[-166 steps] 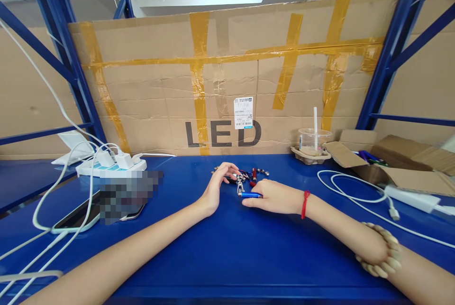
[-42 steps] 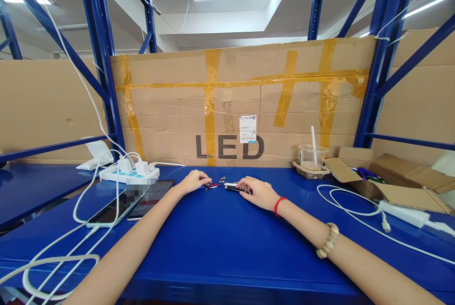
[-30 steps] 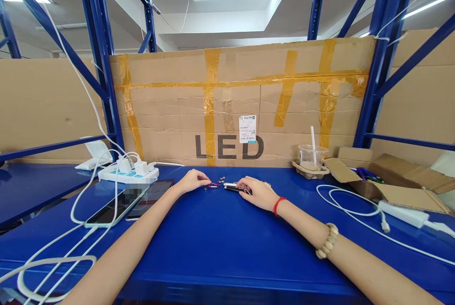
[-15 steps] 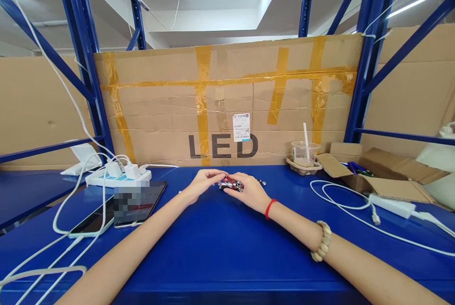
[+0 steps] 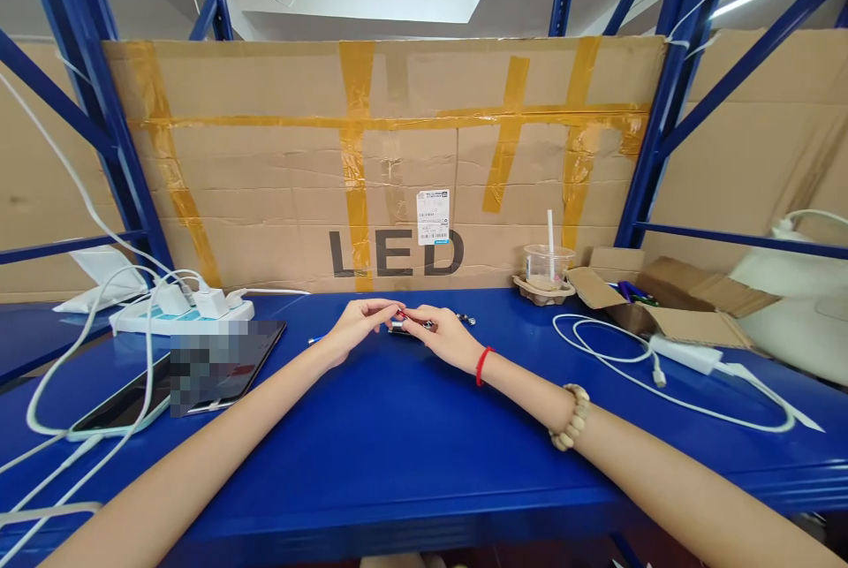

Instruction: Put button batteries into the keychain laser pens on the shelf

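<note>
My left hand (image 5: 358,325) and my right hand (image 5: 438,335) meet at the far middle of the blue table (image 5: 411,427). Between their fingertips they pinch a small red pen-shaped item (image 5: 401,314), too small to name for certain. A dark, similar item (image 5: 396,329) lies just under the hands. A few small silver pieces (image 5: 464,319) lie on the table to the right of my right hand. My right arm wears a red string and a bead bracelet.
Phones (image 5: 192,365) and a white power strip (image 5: 182,314) with trailing cables sit at the left. A plastic cup with a straw (image 5: 547,266), an open cardboard box (image 5: 653,307) and a white charger cable (image 5: 636,365) are at the right. A taped cardboard sheet marked LED (image 5: 390,162) stands behind.
My hands came together from apart and lifted the small red item off the table between them. The camera view tilted downward.
</note>
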`<state>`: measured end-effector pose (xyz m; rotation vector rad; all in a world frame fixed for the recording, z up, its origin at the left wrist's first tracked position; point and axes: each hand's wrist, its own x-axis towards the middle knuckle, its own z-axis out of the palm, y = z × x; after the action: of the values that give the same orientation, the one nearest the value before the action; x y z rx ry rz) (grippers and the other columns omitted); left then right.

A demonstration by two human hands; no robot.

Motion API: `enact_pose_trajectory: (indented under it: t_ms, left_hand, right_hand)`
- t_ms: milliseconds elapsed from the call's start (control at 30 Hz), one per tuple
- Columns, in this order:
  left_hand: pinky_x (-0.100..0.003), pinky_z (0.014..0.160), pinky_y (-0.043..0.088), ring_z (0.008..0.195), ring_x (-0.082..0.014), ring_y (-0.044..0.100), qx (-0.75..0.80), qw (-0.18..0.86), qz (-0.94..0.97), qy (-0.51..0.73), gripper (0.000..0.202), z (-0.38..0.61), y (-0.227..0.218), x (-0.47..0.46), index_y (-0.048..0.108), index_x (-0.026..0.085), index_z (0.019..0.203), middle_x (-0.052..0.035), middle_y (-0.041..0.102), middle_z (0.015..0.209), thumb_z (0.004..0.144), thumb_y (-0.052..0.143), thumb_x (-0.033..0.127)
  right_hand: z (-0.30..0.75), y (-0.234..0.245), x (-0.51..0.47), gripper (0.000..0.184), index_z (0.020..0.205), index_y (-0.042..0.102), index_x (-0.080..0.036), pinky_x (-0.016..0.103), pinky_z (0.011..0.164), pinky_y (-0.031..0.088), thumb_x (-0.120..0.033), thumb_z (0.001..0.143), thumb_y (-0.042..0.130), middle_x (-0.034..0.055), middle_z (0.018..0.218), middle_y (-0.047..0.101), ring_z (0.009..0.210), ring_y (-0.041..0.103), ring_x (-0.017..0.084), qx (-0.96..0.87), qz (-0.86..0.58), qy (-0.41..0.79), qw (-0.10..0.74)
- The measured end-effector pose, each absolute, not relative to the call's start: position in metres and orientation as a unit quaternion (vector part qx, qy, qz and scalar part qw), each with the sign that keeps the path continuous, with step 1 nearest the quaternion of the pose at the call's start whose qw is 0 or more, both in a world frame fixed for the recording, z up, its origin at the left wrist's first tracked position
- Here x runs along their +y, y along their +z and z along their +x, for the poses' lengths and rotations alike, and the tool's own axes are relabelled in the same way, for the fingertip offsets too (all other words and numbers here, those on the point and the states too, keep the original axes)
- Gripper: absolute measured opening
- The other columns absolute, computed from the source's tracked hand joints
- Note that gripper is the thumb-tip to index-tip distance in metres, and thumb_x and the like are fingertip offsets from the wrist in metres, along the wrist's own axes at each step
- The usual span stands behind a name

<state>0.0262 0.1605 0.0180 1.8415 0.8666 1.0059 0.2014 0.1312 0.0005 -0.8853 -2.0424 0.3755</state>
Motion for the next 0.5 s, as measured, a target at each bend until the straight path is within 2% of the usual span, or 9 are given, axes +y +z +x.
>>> enact_pose_trajectory:
  t_ms: [267,367,500]
  left_hand:
    - [-0.019,0.056,0.033,0.075,-0.0128,0.052,0.349,0.399,0.751,0.395,0.037,0.0241,0.0152,0.1657,0.062,0.014,0.098,-0.0062,0.063,0.089,0.071,0.058,0.040]
    - [-0.019,0.059,0.036,0.075,-0.0136,0.053,0.346,0.401,0.750,0.396,0.036,0.0251,0.0146,0.1640,0.062,0.012,0.095,-0.0069,0.063,0.088,0.070,0.059,0.038]
    - [-0.021,0.064,0.039,0.074,-0.0133,0.053,0.328,0.406,0.759,0.389,0.033,0.0265,0.0142,0.1609,0.063,0.012,0.092,-0.0066,0.063,0.085,0.070,0.060,0.036]
  right_hand:
    - [0.2035,-0.0021,0.1353,0.031,0.102,0.062,-0.018,0.021,0.062,0.036,-0.034,0.084,0.042,0.0025,0.078,0.058,0.067,0.048,0.011,-0.819,-0.371,0.153,0.410]
    - [0.2050,-0.0016,0.1349,0.033,0.092,0.064,-0.016,0.019,0.055,0.033,-0.037,0.083,0.042,0.0009,0.069,0.058,0.056,0.043,0.008,-0.822,-0.388,0.177,0.377]
    - [0.2056,-0.0028,0.1346,0.034,0.072,0.063,-0.012,0.019,0.047,0.027,-0.039,0.080,0.044,-0.0013,0.055,0.050,0.048,0.034,0.006,-0.819,-0.408,0.179,0.361]
